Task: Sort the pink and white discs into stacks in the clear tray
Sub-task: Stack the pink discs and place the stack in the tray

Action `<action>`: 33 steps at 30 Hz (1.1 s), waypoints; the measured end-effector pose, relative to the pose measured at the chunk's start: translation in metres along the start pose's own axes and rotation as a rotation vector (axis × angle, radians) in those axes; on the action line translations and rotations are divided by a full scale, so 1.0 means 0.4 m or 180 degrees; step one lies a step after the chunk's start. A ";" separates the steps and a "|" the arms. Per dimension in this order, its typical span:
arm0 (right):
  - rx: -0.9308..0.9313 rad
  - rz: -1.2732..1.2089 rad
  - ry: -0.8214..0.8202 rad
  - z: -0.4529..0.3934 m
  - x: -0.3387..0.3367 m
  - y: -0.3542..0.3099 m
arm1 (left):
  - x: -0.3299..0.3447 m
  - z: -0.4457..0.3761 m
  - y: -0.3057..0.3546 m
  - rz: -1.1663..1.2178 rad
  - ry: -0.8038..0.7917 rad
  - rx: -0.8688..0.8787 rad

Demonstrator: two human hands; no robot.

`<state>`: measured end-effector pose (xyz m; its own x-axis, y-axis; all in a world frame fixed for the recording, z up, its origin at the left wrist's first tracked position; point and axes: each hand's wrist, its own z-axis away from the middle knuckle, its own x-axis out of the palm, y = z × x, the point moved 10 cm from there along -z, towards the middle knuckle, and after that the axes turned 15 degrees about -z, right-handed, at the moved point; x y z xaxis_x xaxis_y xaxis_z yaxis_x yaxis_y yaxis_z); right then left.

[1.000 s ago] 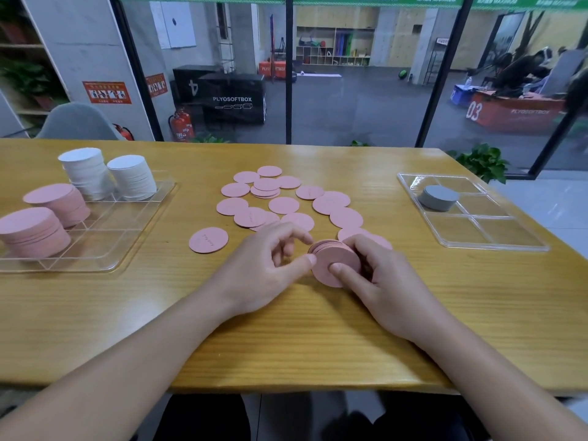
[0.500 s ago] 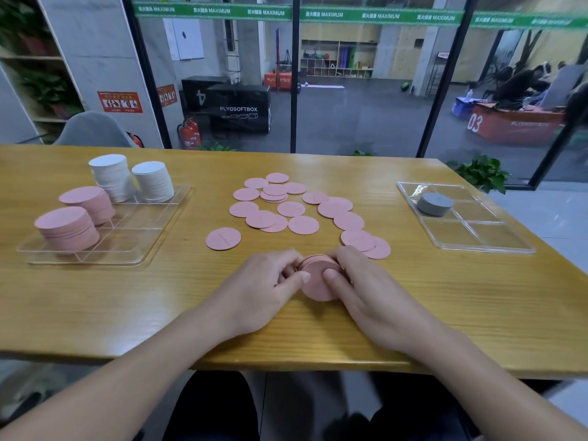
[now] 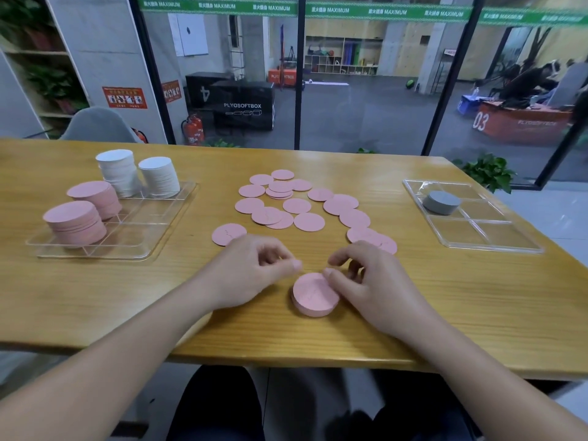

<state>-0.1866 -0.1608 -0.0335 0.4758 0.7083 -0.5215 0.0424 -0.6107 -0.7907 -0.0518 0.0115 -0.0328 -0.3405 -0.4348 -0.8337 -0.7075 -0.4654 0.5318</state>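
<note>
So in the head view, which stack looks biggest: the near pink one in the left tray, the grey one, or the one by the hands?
1. Near pink stack
2. Grey stack and stack by the hands: too alike, and the latter is nearer the camera.

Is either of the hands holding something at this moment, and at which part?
Neither grips anything. The right hand's thumb touches the far edge of the small pink stack on the table; the left hand is beside it, loosely curled.
</note>
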 end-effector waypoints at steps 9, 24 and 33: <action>0.0848 0.0852 0.0052 -0.169 -0.069 0.163 | -0.061 -0.223 -0.249 -0.1596 0.0450 -0.0770; 0.0562 0.0268 -0.0218 -0.313 0.040 0.137 | 0.036 -0.315 -0.144 -0.1058 0.0279 -0.0535; 0.1010 -0.1905 0.0051 -0.305 0.019 0.164 | 0.041 -0.322 -0.086 0.0400 0.0649 -0.0672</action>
<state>-0.0730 -0.2386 -0.0504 0.4636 0.8852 0.0383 0.0437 0.0203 -0.9988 0.0466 -0.0790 -0.0454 -0.2709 -0.6348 -0.7236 -0.5163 -0.5387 0.6658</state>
